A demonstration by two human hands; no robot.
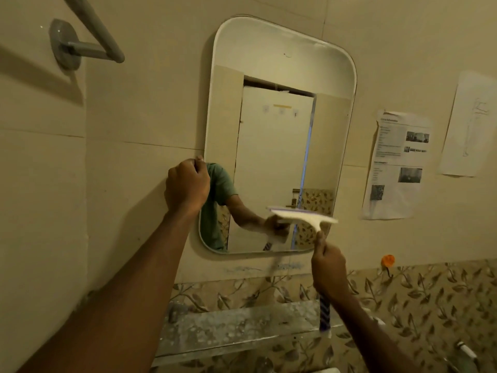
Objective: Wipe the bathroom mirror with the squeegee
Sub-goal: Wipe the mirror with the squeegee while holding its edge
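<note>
My left hand (187, 184) is curled round the left edge of the mirror (274, 117), in its lower half. My right hand (330, 270) is wrapped round the handle of the squeegee (304, 218), and the hands are well apart. The squeegee's white blade sits roughly level against the lower right of the glass, its dark handle end poking out below my fist. There's a glass shelf (228, 324) under the mirror, paper sheets (395, 165) on the wall at right, and a grey towel bar (88, 47) upper left.
</note>
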